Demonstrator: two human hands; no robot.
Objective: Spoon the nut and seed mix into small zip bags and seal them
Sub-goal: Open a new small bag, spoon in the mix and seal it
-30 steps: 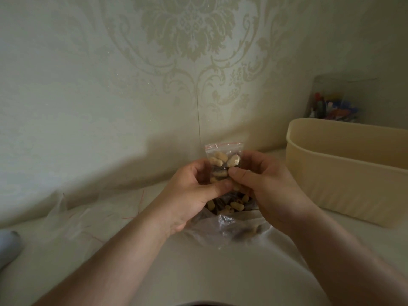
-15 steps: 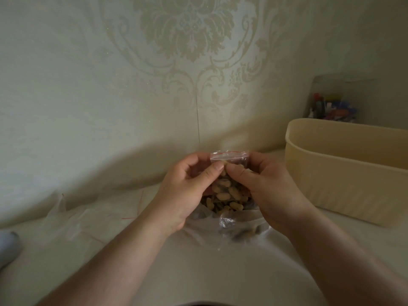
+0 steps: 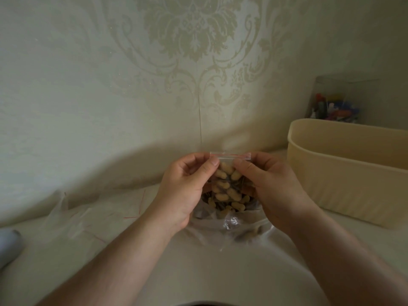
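Small bag: you hold the small zip bag [image 3: 229,171] upright between both hands, above the big bag, its red-lined strip level on top; peanuts and dark seeds show through it.
Left hand: your left hand [image 3: 183,191] pinches the bag's upper left corner, thumb in front, fingers curled behind.
Right hand: your right hand [image 3: 273,191] pinches the right side just under the strip, fingers curled round the edge.
Big bag: the large clear bag of nut mix [image 3: 229,208] lies open on the table [image 3: 198,272] below your hands.
Tub: a cream tub [image 3: 344,173] stands to your right.
Empty bags: flat clear bags [image 3: 88,208] lie to the left.
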